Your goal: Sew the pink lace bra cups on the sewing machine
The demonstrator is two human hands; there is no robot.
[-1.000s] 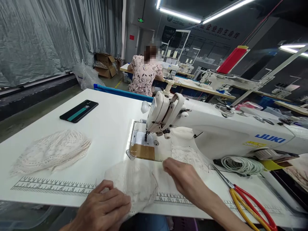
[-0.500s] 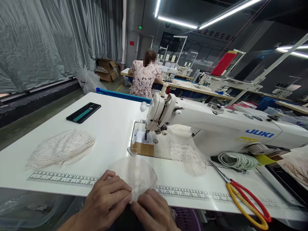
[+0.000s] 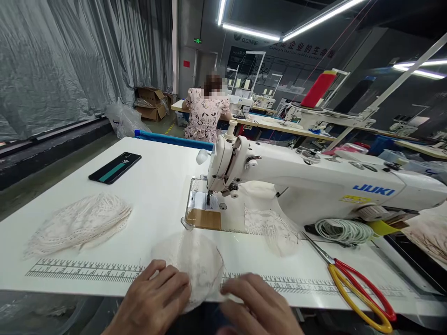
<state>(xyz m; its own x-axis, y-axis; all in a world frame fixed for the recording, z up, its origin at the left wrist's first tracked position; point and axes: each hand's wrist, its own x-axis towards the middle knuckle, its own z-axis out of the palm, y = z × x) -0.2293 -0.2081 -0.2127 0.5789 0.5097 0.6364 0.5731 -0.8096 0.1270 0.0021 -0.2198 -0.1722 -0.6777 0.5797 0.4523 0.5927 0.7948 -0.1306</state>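
A round piece of sheer white lace fabric (image 3: 190,258) lies at the front edge of the white table (image 3: 153,186), just before the sewing machine's needle plate. My left hand (image 3: 153,300) rests on its left lower edge with fingers curled down onto it. My right hand (image 3: 260,307) lies at its right lower edge, fingertips touching the cloth, fingers bent. Behind the fabric stands a white JUKI sewing machine (image 3: 314,184).
A pile of white lace pieces (image 3: 78,223) sits at left, a black phone (image 3: 114,168) farther back. More lace (image 3: 272,225) lies under the machine arm. Red-and-yellow scissors (image 3: 356,286) and coiled white cord (image 3: 344,230) are at right. A person sits at a far table (image 3: 206,114).
My right hand drew back from beside the needle plate to the fabric's near edge, then shifted slightly right. The left hand stayed on the fabric. The camera view shifted a little.
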